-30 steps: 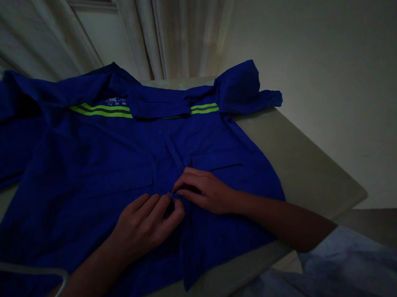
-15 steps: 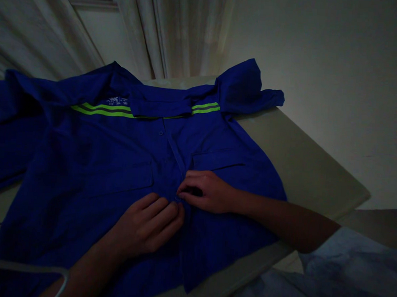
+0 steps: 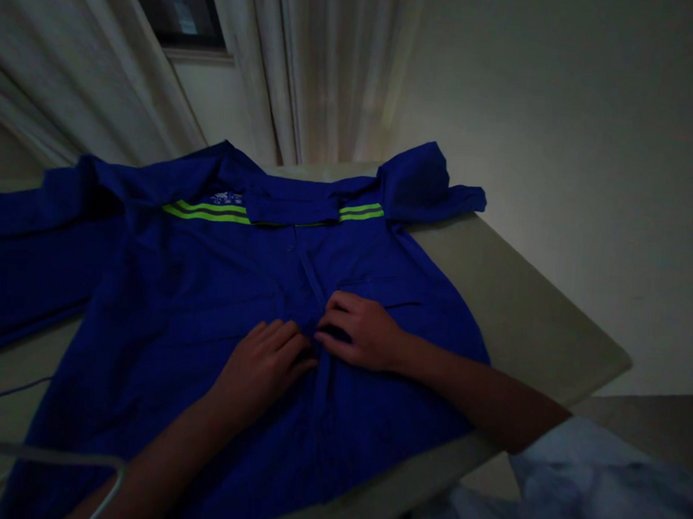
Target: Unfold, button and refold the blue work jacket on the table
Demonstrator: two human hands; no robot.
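One blue jacket (image 3: 408, 396) lay front up on one table (image 3: 548, 319); its cloth was judged light, soft and not slippery, best held by the front edge (image 3: 312, 276) between thumb and fingertips. The right hand (image 3: 362, 331) pinched this edge, while the left hand (image 3: 267, 360) curled beside it, its grip indeterminable. Two pocket flaps (image 3: 388, 289) were counted.

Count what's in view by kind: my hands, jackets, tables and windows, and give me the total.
Hands: 2, left hand and right hand
Blue jacket: 1
Table: 1
Window: 1, partly visible
Total: 5
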